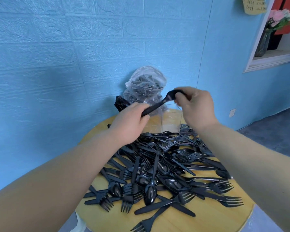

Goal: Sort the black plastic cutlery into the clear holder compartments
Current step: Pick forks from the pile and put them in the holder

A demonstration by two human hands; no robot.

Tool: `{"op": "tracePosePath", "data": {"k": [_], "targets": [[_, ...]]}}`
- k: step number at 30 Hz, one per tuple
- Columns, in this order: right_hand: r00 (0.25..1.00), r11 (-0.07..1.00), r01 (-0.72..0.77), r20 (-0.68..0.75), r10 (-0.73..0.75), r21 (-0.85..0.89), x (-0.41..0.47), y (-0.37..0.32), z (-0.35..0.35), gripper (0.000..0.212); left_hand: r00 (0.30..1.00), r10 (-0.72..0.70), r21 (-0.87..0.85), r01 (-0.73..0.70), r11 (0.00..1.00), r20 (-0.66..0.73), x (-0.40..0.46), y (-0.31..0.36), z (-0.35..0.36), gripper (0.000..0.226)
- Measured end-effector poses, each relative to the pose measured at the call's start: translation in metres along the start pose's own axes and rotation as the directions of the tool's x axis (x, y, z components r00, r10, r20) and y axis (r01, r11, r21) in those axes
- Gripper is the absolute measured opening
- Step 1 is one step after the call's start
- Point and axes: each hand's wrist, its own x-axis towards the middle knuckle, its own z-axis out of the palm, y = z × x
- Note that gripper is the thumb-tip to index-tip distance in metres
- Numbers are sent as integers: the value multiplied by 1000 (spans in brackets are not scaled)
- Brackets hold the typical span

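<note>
A single black fork was held above the clear holder, its handle gripped in the curled fingers of the left hand and its head pinched by the fingers of the right hand. Both forearms were stretched forward over the round yellow counter, the hands raised near the far edge. The holder's visible compartments appeared empty, though a dark bundle stood at its left end. A large heap of forks, spoons and knives was left unsorted, so the job was judged barely begun. A clear bag of more cutlery was propped against the blue wall.
</note>
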Motion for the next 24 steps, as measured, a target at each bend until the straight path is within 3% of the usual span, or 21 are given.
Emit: {"op": "tracePosePath", "data": {"k": [3,7,12,15,18,24], "targets": [[973,943,209,-37,-226,-259,24,7,-5,20,998,-24,100,30,995,-58,15,-17,8,42],[913,819,401,105,-394,-411,48,25,8,22,1000,-10,206,4,978,27,32,-34,27,40],[853,660,512,418,-313,-550,56,68,42,19,995,10,331,-43,942,99,49,-48,48,43],[825,682,499,533,-187,-534,53,83,54,25,994,12,364,-53,930,113,56,-54,54,50],[795,745,478,589,-143,-465,49,92,59,29,993,12,377,-57,925,119,60,-55,58,53],[796,755,476,587,-150,-452,48,97,61,30,996,12,268,-37,963,93,61,-57,60,59]]}}
